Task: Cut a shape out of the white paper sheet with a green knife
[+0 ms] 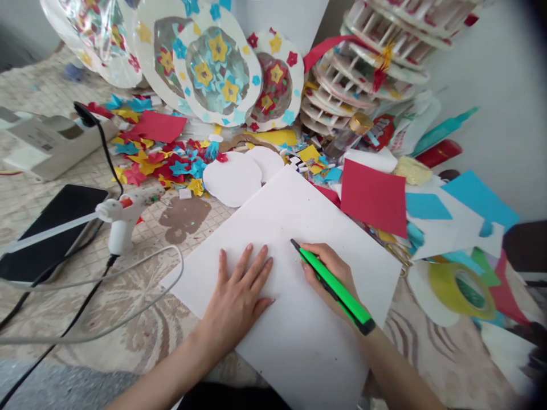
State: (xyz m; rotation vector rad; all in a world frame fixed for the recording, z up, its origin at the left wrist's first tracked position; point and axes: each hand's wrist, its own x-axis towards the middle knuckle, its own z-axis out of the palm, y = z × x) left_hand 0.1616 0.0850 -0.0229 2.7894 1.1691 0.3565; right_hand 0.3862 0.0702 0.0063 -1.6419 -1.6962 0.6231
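A large white sheet (294, 210) of paper or board lies turned cornerwise on the patterned tablecloth before me. My left hand (239, 296) rests flat on its left part, fingers spread, holding nothing. Over the sheet's right part, my right hand (333, 273) grips a green and black utility knife (331, 282) like a pen. The knife's dark tip points up and left, close to the sheet; whether it touches the surface I cannot tell. Two white rounded cutouts (233, 179) lie at the sheet's far left edge.
A white glue gun (122, 219) and a black phone (60, 228) lie left, among cables. Paper stars (171, 165) are heaped behind. Decorated white rings (217, 68) and a tiered model (354, 74) stand at the back. On the right are red paper (374, 196) and yellow tape (444, 287).
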